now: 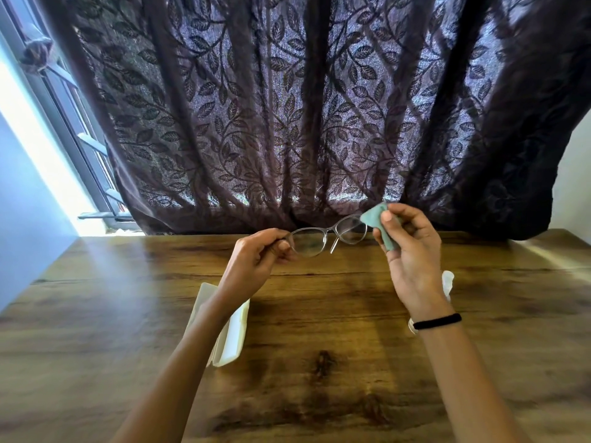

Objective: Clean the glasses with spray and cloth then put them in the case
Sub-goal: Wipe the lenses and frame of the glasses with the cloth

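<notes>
Holding the glasses (309, 243) in the air above the wooden counter (319, 318), the person has one hand at each end of the frame. The left hand (256, 262) pinches the frame's left end, its fingers (283, 247) curled in beside that lens. The temple arms look folded, with one tip showing below the bridge. The right hand (414, 251) grips a green cloth (375, 219), with the fingers curled round it and the thumb pressed on top. A bunched corner of the cloth touches the outer edge of the right lens. A black band (437, 321) circles the right wrist.

A white case (235, 334) lies open on the counter beneath the left forearm, well apart from the glasses. A white object (447, 281) pokes out from behind the right wrist. It may be the spray, but too little shows to be sure. A dark curtain (303, 107) patterned with leaves hangs behind the counter's far edge, with a bright window (57, 116) to its left.
</notes>
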### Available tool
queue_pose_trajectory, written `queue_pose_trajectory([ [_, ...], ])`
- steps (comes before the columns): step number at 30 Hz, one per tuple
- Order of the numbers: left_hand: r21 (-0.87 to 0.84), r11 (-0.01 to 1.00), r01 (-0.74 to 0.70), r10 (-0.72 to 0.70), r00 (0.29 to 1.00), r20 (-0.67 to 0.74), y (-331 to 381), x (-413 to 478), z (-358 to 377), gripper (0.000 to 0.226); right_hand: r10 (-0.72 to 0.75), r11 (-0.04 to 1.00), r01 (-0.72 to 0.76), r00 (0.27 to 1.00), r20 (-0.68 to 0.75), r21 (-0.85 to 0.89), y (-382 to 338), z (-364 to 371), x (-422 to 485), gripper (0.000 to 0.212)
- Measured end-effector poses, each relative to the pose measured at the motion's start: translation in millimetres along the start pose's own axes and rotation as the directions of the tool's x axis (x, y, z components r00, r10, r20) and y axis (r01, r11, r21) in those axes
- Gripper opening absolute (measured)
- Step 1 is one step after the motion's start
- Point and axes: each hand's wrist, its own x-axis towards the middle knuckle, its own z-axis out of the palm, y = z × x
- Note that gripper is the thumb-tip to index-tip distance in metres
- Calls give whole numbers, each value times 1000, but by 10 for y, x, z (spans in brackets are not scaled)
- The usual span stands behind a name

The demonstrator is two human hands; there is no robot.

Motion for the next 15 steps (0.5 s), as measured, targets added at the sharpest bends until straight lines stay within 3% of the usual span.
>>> queue_pose_trajectory([
  [2, -11, 1000, -2, 2, 1000, 5, 2, 9, 16, 21, 16, 993, -11, 999, 48, -116, 34, 26, -2, 14],
  [5, -36, 999, -10, 10, 1000, 1, 2, 14, 24, 19, -37, 953, 27, 999, -28, -303, 112, 19, -8, 18],
  [10, -81, 997, 0, -2, 1000, -20, -6, 12, 16, 17, -109, 913, 77, 992, -59, -400, 176, -20, -20, 17],
  [12, -86, 996, 4, -6, 1000, -15, -1, 18, 34, 17, -230, 841, 188, 973, -21, -508, 185, 24, -40, 15],
  [15, -104, 995, 7, -9, 1000, -14, 14, 41, 68, 18, -409, 626, 399, 900, 155, -670, 187, 110, -107, 20],
])
